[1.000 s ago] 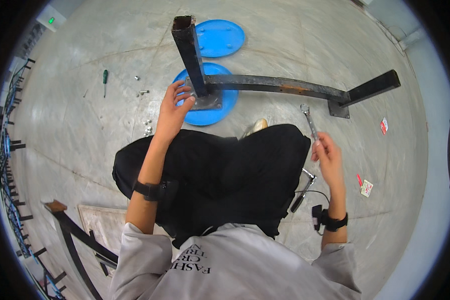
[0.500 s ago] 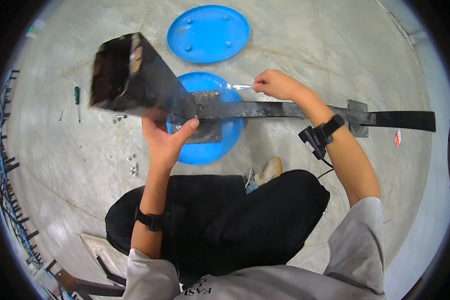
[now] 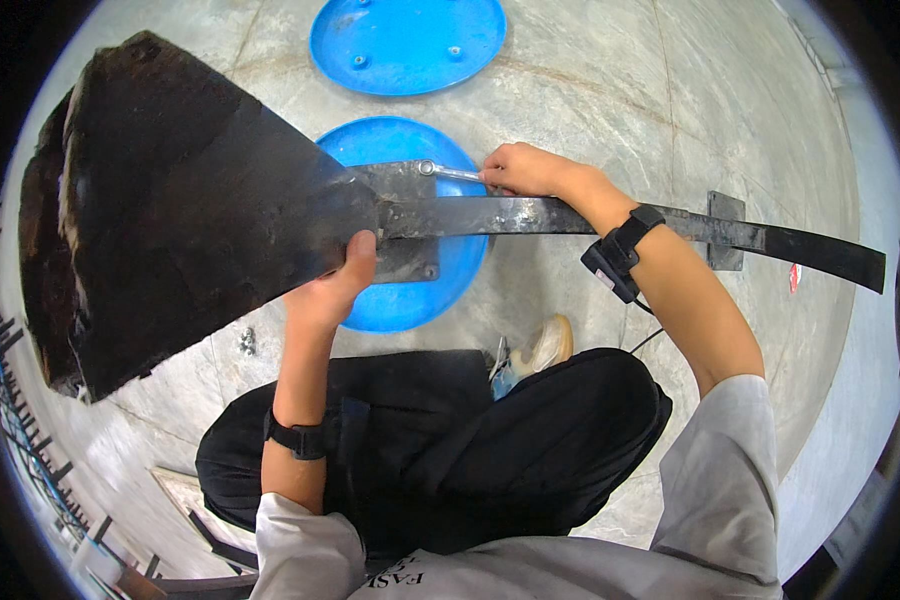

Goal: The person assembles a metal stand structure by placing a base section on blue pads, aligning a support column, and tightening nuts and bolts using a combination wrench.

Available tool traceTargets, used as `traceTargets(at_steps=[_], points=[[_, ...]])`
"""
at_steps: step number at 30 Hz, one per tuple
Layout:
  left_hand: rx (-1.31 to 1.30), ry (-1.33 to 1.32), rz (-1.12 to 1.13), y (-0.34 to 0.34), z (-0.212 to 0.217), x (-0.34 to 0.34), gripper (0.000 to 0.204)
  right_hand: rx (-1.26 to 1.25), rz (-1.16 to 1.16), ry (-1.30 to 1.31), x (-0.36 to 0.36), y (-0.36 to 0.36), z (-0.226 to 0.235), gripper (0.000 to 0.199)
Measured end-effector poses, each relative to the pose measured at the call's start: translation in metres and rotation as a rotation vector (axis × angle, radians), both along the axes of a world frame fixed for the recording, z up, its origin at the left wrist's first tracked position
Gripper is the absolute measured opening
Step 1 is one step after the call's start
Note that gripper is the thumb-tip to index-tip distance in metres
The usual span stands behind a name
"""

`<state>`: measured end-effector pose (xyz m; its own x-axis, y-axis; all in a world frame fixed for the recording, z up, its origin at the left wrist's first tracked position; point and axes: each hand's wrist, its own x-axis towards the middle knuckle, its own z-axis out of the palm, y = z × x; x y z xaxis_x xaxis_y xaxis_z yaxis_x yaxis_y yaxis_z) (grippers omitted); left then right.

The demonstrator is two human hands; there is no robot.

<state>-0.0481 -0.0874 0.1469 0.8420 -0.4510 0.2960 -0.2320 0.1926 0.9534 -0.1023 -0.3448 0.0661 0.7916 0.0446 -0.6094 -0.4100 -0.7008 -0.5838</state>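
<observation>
A black metal frame (image 3: 530,216) lies crosswise before me, a long bar with a wide dark flared piece (image 3: 190,210) at its left. Its square plate (image 3: 402,262) rests over a round blue disc (image 3: 460,285). My left hand (image 3: 332,290) is closed on the frame at the narrow end of the flared piece, thumb on top and fingers hidden beneath. My right hand (image 3: 530,170) pinches a silver wrench (image 3: 460,174) by one end. The wrench's ring end sits at the plate's far right corner; whether it is seated on a bolt, I cannot tell.
A second blue disc (image 3: 405,45) with small round fittings lies on the concrete floor farther off. A smaller plate (image 3: 727,230) crosses the bar at the right, near a small red piece (image 3: 795,278). Loose metal hardware (image 3: 248,340) lies left of my knee.
The flared piece has swung left and nearer, now covering the screwdriver and some small hardware. My right hand has moved slightly left, bringing the wrench's ring end onto the plate's corner.
</observation>
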Motion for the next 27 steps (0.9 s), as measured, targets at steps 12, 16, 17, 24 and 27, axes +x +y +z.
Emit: traceTargets(at_steps=[12,16,17,24,27], points=[[0.206,-0.199,0.033,0.006,-0.010,0.008,0.047,-0.326,0.183,-0.208,0.024,-0.016,0.004,0.044],[0.148,-0.218,-0.004,0.004,-0.017,0.012,0.048,-0.597,0.544,-0.450,0.082,-0.023,0.020,0.040],[0.139,-0.226,-0.001,0.002,-0.018,0.011,0.048,-0.643,0.593,-0.508,0.095,-0.022,0.017,0.038],[0.083,-0.172,0.011,0.001,-0.014,0.008,0.048,-0.571,0.699,-0.584,0.113,-0.009,0.028,0.033],[0.036,-0.157,0.035,-0.001,-0.011,0.006,0.048,-0.320,0.314,-0.580,0.096,-0.024,0.030,0.034]])
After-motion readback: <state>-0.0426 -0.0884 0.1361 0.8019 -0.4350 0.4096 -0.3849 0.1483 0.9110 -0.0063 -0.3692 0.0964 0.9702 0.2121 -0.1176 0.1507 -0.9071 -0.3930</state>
